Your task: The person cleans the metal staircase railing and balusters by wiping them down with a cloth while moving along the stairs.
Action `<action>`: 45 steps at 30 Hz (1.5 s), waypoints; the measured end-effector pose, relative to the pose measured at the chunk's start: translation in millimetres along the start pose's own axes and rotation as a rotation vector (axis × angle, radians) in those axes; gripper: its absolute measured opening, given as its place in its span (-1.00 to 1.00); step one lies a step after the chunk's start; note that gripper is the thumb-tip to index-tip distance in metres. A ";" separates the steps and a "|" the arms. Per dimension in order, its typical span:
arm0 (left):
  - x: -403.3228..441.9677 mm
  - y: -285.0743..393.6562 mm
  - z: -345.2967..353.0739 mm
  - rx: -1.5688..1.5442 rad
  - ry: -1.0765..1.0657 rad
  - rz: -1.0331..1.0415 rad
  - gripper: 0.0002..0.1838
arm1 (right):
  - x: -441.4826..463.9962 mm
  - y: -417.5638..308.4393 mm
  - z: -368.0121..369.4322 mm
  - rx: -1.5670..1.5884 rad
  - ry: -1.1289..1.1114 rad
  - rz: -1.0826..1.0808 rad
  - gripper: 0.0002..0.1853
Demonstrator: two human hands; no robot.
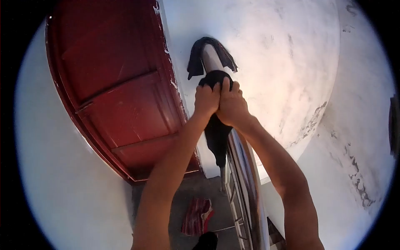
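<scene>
A shiny metal handrail (246, 179) runs away from me toward the white wall. Wrapped over it is a black cloth (217, 139), its loose end hanging on the left side. My left hand (207, 100) is closed on this cloth from the left. Right beside it, touching it, my right hand (232, 104) grips the same cloth on top of the rail. Farther along, a second dark cloth (195, 60) lies draped over the rail's far end, apart from both hands.
A red panelled door (121, 100) with a chipped frame stands at left. On the grey floor (175, 204) lies a red striped cloth (196, 216), near a dark shoe (207, 241). White walls (287, 75) with peeling patches rise ahead and at right. Railing bars (235, 208) stand below the handrail.
</scene>
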State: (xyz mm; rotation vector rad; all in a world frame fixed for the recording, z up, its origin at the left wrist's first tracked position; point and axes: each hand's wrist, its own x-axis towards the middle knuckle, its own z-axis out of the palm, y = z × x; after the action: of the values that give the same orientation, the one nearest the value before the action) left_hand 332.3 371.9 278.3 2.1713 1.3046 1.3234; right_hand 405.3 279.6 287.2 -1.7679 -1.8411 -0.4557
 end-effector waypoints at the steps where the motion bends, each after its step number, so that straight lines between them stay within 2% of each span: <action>1: 16.1 -3.3 1.1 -0.011 -0.004 -0.009 -0.46 | 12.0 0.4 2.1 -0.005 -0.004 -0.003 -0.30; 2: 28.2 -7.8 3.4 -0.217 -0.059 -0.018 -0.44 | 27.4 1.3 3.1 0.004 -0.001 0.003 -0.33; 3: 45.3 -10.9 5.5 -0.221 -0.055 -0.013 -0.44 | 43.9 1.7 2.0 0.012 0.008 0.007 -0.36; 5: 76.0 -16.3 11.8 -0.648 -0.092 -0.213 -0.41 | 74.2 5.4 2.8 0.008 -0.019 0.016 -0.34; 7: 86.9 -6.1 -2.6 -0.641 -0.162 -0.269 -0.37 | 102.1 10.9 11.4 -0.054 0.023 -0.062 -0.32; 9: 110.3 -8.5 -7.9 -0.904 -0.287 -0.295 -0.37 | 117.1 0.2 -5.0 0.012 -0.029 0.024 -0.31; 12: 160.4 -20.1 -7.1 -0.975 -0.364 -0.267 -0.39 | 161.7 1.0 -0.6 -0.155 -0.052 0.017 -0.29; 14: 154.0 -1.8 -21.8 -1.026 -0.428 -0.339 -0.39 | 185.6 9.5 2.7 -0.089 -0.044 0.067 -0.27; 17: 175.4 -9.2 -13.5 -0.975 -0.470 -0.403 -0.46 | 181.2 7.0 -3.8 0.010 -0.060 0.117 -0.22; 18: 179.3 -14.6 -6.2 -0.945 -0.390 -0.404 -0.46 | 175.5 5.1 -5.9 -0.026 -0.071 0.085 -0.20; 19: 177.7 -21.7 3.0 -0.944 -0.396 -0.408 -0.46 | 170.1 3.7 -9.1 -0.062 -0.076 0.054 -0.17; 20: 166.8 -19.9 4.2 -0.985 -0.356 -0.430 -0.41 | 172.9 8.4 5.0 0.015 -0.030 0.158 -0.14; 21: 152.2 -17.0 3.2 -1.026 -0.314 -0.456 -0.35 | 167.5 8.4 6.3 0.014 -0.029 0.157 -0.14; 24: 95.7 -2.1 -3.8 -1.088 -0.278 -0.481 -0.37 | 133.9 9.8 10.5 0.028 0.037 0.105 -0.09; 27: 51.2 -5.4 7.9 -1.147 -0.250 -0.527 -0.39 | 91.3 5.8 1.3 0.084 -0.089 0.160 -0.08; 29: 35.1 -24.2 31.0 -1.094 -0.231 -0.414 -0.39 | 62.3 7.0 4.4 0.096 -0.048 0.146 -0.09; 31: 10.9 -14.0 31.6 -0.838 -0.057 -0.305 -0.38 | 33.9 6.6 3.9 0.180 -0.067 0.200 -0.09; 34: -33.8 -13.1 41.5 -0.795 0.006 -0.122 -0.33 | -11.2 10.6 11.5 0.181 -0.054 0.191 -0.09; 37: -102.8 -7.2 46.6 -0.980 -0.101 -0.208 -0.31 | -70.7 7.7 7.6 0.227 -0.080 0.201 -0.12; 38: -132.4 16.5 22.8 -1.135 -0.171 -0.289 -0.31 | -90.5 7.6 8.4 0.241 -0.088 0.215 -0.11; 43: -221.6 14.3 38.6 -1.078 -0.232 -0.499 -0.33 | -180.6 5.9 12.8 0.319 -0.018 0.227 -0.13; 45: -263.8 17.1 38.2 -1.295 -0.326 -0.515 -0.36 | -220.9 -0.4 7.5 0.317 -0.047 0.271 -0.14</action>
State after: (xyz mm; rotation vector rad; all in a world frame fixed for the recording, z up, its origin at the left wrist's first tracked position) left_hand 327.7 156.6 120.2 0.9810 0.4965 1.0319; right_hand 402.0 106.0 150.4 -1.7792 -1.5695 -0.0152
